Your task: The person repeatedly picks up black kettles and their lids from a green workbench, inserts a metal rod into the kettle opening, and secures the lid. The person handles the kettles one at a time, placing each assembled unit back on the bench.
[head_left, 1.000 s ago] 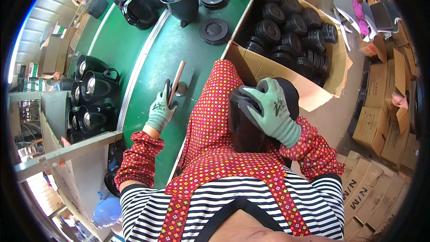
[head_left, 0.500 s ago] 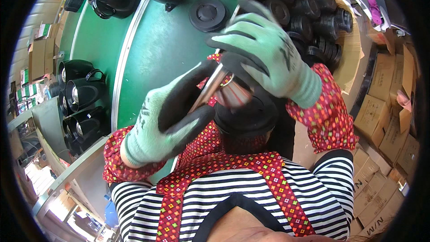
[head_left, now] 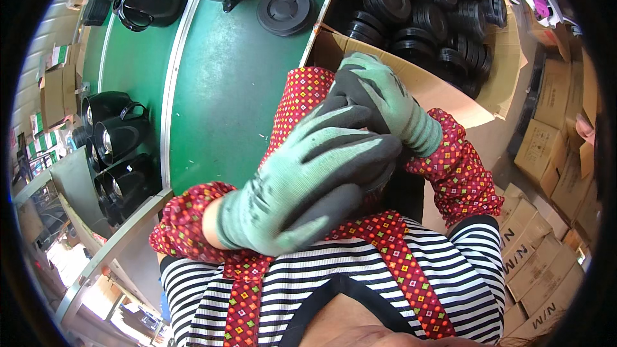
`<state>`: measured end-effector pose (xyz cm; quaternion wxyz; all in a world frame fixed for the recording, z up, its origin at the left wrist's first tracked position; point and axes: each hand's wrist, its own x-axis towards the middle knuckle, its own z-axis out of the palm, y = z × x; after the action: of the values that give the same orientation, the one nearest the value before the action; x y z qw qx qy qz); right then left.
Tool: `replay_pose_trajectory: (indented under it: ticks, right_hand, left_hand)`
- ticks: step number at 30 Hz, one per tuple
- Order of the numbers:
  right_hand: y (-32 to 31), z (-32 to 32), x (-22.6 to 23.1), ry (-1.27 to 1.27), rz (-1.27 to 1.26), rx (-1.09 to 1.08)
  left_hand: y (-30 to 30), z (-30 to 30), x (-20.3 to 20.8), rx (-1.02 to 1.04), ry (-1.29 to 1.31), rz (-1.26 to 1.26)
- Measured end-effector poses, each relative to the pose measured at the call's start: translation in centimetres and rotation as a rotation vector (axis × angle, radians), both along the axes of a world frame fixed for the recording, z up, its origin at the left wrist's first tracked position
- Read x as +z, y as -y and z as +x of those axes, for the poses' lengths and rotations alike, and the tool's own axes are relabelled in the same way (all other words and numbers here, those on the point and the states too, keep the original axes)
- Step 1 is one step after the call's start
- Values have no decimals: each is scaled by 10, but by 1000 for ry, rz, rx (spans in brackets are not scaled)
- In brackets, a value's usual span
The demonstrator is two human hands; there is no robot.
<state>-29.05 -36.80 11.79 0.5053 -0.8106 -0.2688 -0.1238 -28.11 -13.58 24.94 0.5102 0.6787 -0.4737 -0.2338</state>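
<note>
My left hand (head_left: 302,180), in a pale green glove with dark grey coated fingers, is closed in front of my chest, its fingers reaching to the right over whatever it holds. Just beyond it, my right hand (head_left: 379,99), gloved the same way, is curled close against the left fingers. The two hands overlap, and what lies in their grip is hidden from sight. Part of my red patterned apron (head_left: 302,93) shows past the hands. The nearest loose part on the green table (head_left: 225,103) is a round black lid (head_left: 285,11), lying flat.
A cardboard box (head_left: 424,80) holding several stacks of black lids (head_left: 385,1) stands at the far right. Glossy black jugs (head_left: 149,1) stand at the far left, with more black vessels (head_left: 116,135) at the left. Cartons (head_left: 540,160) are piled to the right.
My left hand has moved right and turned palm down over the held item. My right hand has come lower and nearer. The shiny metal piece and dark round piece seen earlier are now hidden.
</note>
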Motion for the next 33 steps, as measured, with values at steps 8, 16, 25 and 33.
replay_pose_trajectory:
  ticks: [8, 16, 25, 33]
  right_hand:
    - [-13, -16, -41, -164, 98, 139]
    - [-13, -13, -29, -179, 42, 133]
    - [-29, -19, 19, -188, -38, -53]
    - [-3, -50, 93, -197, -541, -128]
  left_hand:
    - [9, -33, 9, 11, -19, 49]
    - [65, -24, 66, 132, 406, 538]
    - [29, -10, 43, 64, 366, 826]
    - [-29, 44, -34, -94, 251, 636]
